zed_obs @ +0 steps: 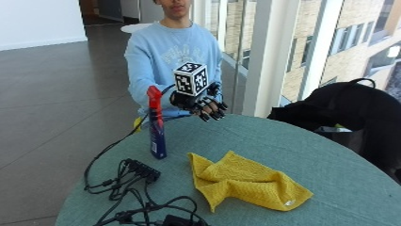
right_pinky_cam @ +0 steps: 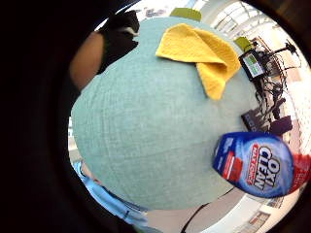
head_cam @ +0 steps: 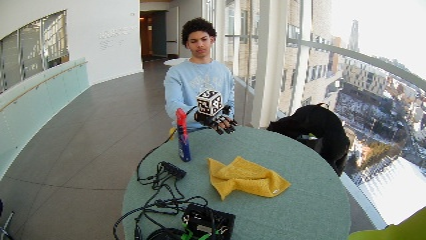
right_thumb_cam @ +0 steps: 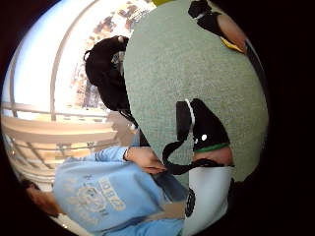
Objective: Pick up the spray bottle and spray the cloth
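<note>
The tall blue plastic spray bottle with the red trigger head (zed_obs: 156, 123) stands upright on the round table covered in green-grey cloth (zed_obs: 325, 160), close to the table's edge on the person's right-hand side; nothing is touching it, it stands on its own; in the little-finger palm view its blue and red label (right_pinky_cam: 257, 165) looms large, so the palm is near it. The crumpled yellow woven cloth (zed_obs: 243, 181) lies flat near the middle of the table, well apart from the bottle, one corner folded over itself. And here is the black-gloved right hand (zed_obs: 204, 104), up in the air above the near edge of the table, just beside the bottle's red head but apart from it; its fingers (zed_obs: 213, 113) hang loosely spread and curl downward, gripping nothing. The person in the light blue sweatshirt (zed_obs: 168, 59) sits at that same edge; the bare left hand (right_thumb_cam: 143, 161) sits low at the table's rim. A tangle of black cables (zed_obs: 128, 188) sprawls along the edge on the bottle's side; a black bag (zed_obs: 341, 113) rests beyond the opposite edge.
</note>
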Demonstrator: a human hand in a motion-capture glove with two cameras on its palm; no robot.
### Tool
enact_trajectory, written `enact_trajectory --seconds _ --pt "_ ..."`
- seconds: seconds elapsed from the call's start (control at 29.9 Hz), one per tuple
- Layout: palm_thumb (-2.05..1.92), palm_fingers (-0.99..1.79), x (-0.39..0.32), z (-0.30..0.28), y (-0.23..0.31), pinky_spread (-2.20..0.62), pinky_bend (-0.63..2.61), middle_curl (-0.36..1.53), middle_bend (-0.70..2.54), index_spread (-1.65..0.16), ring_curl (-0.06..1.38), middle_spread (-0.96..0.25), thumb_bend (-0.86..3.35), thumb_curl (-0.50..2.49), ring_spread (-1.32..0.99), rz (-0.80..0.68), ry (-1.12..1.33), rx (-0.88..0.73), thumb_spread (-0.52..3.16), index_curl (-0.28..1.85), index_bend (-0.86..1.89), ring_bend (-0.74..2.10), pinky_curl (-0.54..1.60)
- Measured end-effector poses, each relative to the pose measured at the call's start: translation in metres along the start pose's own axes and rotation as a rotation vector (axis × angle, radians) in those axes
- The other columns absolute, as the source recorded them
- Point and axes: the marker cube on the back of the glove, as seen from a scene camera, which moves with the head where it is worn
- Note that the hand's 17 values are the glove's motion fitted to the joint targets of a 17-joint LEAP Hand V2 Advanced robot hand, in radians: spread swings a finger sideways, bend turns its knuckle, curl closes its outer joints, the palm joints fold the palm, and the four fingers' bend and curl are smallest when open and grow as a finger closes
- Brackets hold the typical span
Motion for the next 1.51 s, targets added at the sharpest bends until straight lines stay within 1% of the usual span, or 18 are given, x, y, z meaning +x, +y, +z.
enact_trajectory --seconds 0.2,0.43,0.64,0.8,0.97,1.04,1.1,1.24,1.27,1.37,1.4,1.51 --pt "0.62 0.54 0.001 -0.012 0.027 0.22 0.24 0.29 0.26 -0.40 0.21 -0.07 0.23 0.29 -0.01 0.021 -0.095 0.074 1.13 0.28 0.15 0.20 0.25" --pt "0.62 0.54 0.019 -0.025 0.091 0.21 0.25 0.31 0.25 -0.41 0.23 -0.06 0.17 0.30 0.00 0.072 -0.244 0.196 1.15 0.28 0.15 0.20 0.28" --pt "0.62 0.55 0.037 -0.031 0.149 0.21 0.27 0.32 0.25 -0.40 0.25 -0.06 0.12 0.30 0.00 0.174 -0.275 0.320 1.14 0.27 0.09 0.23 0.30" --pt "0.64 0.52 0.055 -0.039 0.175 0.21 0.32 0.35 0.29 -0.40 0.27 -0.06 0.09 0.31 0.00 0.282 -0.308 0.385 1.11 0.22 0.04 0.27 0.32" --pt "0.64 0.49 0.088 -0.048 0.170 0.20 0.36 0.36 0.30 -0.40 0.29 -0.06 0.05 0.31 0.00 0.406 -0.464 0.499 1.08 0.19 0.05 0.32 0.34" --pt "0.63 0.48 0.105 -0.047 0.164 0.20 0.37 0.36 0.30 -0.40 0.29 -0.06 0.02 0.31 0.00 0.390 -0.518 0.547 1.07 0.19 0.07 0.32 0.34" --pt "0.63 0.45 0.118 -0.044 0.162 0.21 0.39 0.36 0.29 -0.40 0.29 -0.05 0.01 0.31 0.01 0.365 -0.556 0.539 1.05 0.19 0.09 0.30 0.35" --pt "0.64 0.42 0.140 -0.044 0.147 0.21 0.43 0.36 0.28 -0.40 0.29 -0.04 -0.01 0.31 0.03 0.496 -0.609 0.509 1.04 0.19 0.11 0.27 0.36" --pt "0.64 0.41 0.146 -0.043 0.142 0.21 0.43 0.36 0.28 -0.40 0.29 -0.04 -0.01 0.31 0.03 0.491 -0.613 0.514 1.04 0.19 0.11 0.27 0.36" --pt "0.65 0.40 0.161 -0.039 0.132 0.22 0.45 0.36 0.27 -0.40 0.28 -0.03 -0.02 0.31 0.04 0.360 -0.601 0.539 1.04 0.19 0.11 0.26 0.37" --pt "0.65 0.40 0.164 -0.039 0.127 0.22 0.45 0.36 0.27 -0.40 0.28 -0.03 -0.02 0.31 0.04 0.358 -0.609 0.532 1.03 0.19 0.11 0.26 0.37" --pt "0.66 0.40 0.168 -0.042 0.111 0.22 0.45 0.37 0.27 -0.40 0.28 -0.03 -0.02 0.31 0.05 0.474 -0.671 0.490 1.03 0.19 0.11 0.27 0.37"
